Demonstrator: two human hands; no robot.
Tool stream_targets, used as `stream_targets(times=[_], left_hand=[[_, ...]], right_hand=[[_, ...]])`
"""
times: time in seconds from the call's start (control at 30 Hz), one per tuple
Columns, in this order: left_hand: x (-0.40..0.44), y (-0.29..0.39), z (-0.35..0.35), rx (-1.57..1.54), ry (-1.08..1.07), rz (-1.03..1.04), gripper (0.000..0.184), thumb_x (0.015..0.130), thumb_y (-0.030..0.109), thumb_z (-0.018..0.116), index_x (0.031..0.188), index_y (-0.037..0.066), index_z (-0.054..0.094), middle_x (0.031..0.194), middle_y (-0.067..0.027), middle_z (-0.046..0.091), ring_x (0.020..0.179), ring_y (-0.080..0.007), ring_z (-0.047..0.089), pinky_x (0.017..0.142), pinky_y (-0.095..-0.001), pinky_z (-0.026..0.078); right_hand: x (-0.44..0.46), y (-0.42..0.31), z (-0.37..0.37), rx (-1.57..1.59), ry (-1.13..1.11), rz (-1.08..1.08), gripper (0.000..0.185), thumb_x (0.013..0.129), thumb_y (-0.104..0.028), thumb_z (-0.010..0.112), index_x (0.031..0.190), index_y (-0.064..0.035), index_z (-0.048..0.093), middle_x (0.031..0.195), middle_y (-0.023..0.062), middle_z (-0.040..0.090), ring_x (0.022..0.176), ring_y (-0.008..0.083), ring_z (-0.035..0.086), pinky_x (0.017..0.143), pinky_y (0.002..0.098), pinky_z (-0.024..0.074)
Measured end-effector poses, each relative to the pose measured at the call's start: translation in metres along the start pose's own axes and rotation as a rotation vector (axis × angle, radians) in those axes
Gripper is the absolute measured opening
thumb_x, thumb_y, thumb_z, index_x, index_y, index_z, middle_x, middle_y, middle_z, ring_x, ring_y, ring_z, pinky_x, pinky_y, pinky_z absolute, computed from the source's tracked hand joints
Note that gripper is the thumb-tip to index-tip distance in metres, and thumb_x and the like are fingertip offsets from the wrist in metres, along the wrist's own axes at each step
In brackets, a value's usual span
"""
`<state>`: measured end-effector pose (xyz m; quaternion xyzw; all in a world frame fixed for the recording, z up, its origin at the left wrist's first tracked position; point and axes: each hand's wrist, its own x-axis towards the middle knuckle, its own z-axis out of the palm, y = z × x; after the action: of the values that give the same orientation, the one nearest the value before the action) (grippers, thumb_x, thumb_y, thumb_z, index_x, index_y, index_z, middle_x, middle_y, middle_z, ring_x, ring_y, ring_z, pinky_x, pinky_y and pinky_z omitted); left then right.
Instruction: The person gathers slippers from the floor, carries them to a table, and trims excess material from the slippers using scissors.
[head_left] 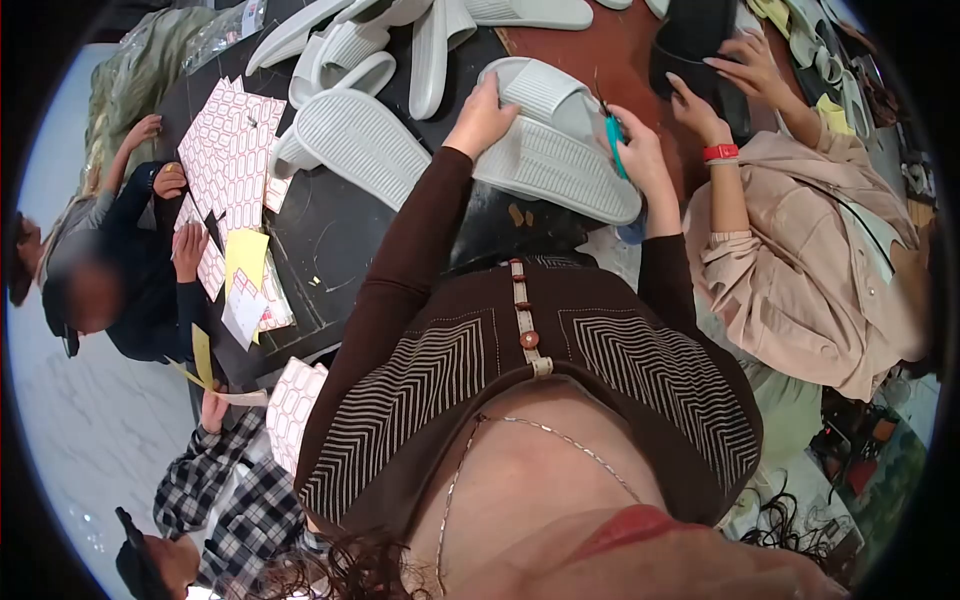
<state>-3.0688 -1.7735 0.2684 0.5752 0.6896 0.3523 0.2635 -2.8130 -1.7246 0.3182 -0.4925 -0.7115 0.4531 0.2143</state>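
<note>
In front of me lies a light grey slide sandal (535, 85) with a ribbed strap. A second light grey sandal (560, 172) is pressed alongside it, its ribbed face toward me. My left hand (482, 118) is closed on the left edge of the strapped sandal, the thumb on top. At the sandals' right end, my right hand (642, 150) is wrapped round small teal-handled snips (613, 140). Their thin dark tips point away from me, beside the strap. Whether the right fingers also touch a sandal cannot be made out.
More grey sandals (362, 150) are heaped at the left and far side of the dark table (310, 250). A co-worker at right handles a black item (690, 50). At left, people's hands work around red-patterned sheets (232, 135) and a yellow sheet (245, 255).
</note>
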Motion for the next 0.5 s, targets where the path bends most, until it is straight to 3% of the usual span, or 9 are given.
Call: stream_targets(times=[0.03,0.07,0.13,0.17,0.23,0.27,0.37,0.5], left_hand=[[-0.006,-0.002,-0.009,0.024,-0.115,-0.094,0.056,0.079,0.029,0.064,0.123,0.002,0.044,0.119,-0.0238,0.052,0.109,-0.0409,0.051,0.086,-0.0491,0.043],[-0.012,-0.004,-0.017,0.049,-0.228,-0.184,0.051,0.08,0.03,0.062,0.119,0.002,0.046,0.116,-0.0239,0.053,0.105,-0.042,0.053,0.084,-0.0499,0.043],[-0.035,-0.004,-0.025,0.116,-0.167,-0.149,0.047,0.082,0.031,0.06,0.116,0.002,0.048,0.113,-0.0233,0.055,0.102,-0.0418,0.054,0.082,-0.0501,0.043],[-0.046,-0.005,-0.029,0.186,-0.109,-0.102,0.043,0.083,0.032,0.059,0.112,0.002,0.049,0.109,-0.0228,0.056,0.098,-0.0416,0.055,0.08,-0.0502,0.043],[-0.067,-0.009,-0.034,0.203,-0.031,-0.034,0.042,0.084,0.031,0.059,0.111,0.0,0.052,0.102,-0.0235,0.057,0.096,-0.0407,0.055,0.081,-0.0487,0.043],[-0.073,-0.012,-0.037,0.148,0.017,-0.035,0.042,0.083,0.03,0.06,0.11,-0.001,0.053,0.102,-0.0242,0.058,0.097,-0.0406,0.055,0.082,-0.0471,0.043],[-0.084,-0.019,-0.035,0.031,0.079,-0.003,0.044,0.083,0.028,0.061,0.111,-0.005,0.054,0.103,-0.0263,0.058,0.098,-0.0415,0.054,0.086,-0.0425,0.044],[-0.094,-0.011,-0.04,0.099,0.127,0.002,0.039,0.081,0.022,0.063,0.11,-0.003,0.056,0.102,-0.0248,0.058,0.096,-0.0401,0.055,0.085,-0.0424,0.044]], right_hand=[[-0.007,-0.004,0.002,-0.001,-0.01,0.003,0.046,0.077,-0.018,0.069,0.118,-0.0015,0.054,0.093,0.0143,0.065,0.083,0.0203,0.063,0.075,0.0301,0.0482],[-0.012,-0.01,0.004,-0.169,-0.01,-0.082,0.044,0.077,-0.015,0.066,0.118,-0.0022,0.054,0.095,0.0164,0.065,0.086,0.0265,0.063,0.076,0.0336,0.0485],[-0.02,-0.026,0.006,-0.363,-0.078,-0.152,0.044,0.075,-0.009,0.061,0.118,-0.0056,0.052,0.099,0.0192,0.062,0.087,0.0388,0.058,0.078,0.0397,0.0466],[-0.018,-0.027,0.011,-0.364,-0.084,-0.155,0.044,0.075,-0.009,0.061,0.118,-0.0056,0.052,0.099,0.0192,0.062,0.087,0.0388,0.058,0.078,0.0397,0.0466],[-0.013,-0.029,0.018,-0.518,-0.108,-0.483,0.044,0.074,-0.006,0.06,0.117,-0.0075,0.051,0.099,0.0173,0.059,0.093,0.036,0.055,0.08,0.0404,0.0445],[-0.014,-0.039,0.021,-0.551,-0.093,-0.535,0.044,0.072,-0.005,0.06,0.114,-0.0088,0.05,0.099,0.0165,0.055,0.096,0.0357,0.052,0.081,0.0404,0.0426],[-0.014,-0.049,0.028,-0.568,-0.098,-0.533,0.043,0.072,-0.006,0.061,0.114,-0.008,0.052,0.096,0.0175,0.055,0.093,0.0355,0.053,0.08,0.041,0.043],[-0.026,-0.05,0.032,-0.485,-0.042,-0.47,0.041,0.073,-0.014,0.062,0.113,-0.0071,0.054,0.093,0.0191,0.057,0.092,0.0371,0.054,0.08,0.0429,0.0441]])
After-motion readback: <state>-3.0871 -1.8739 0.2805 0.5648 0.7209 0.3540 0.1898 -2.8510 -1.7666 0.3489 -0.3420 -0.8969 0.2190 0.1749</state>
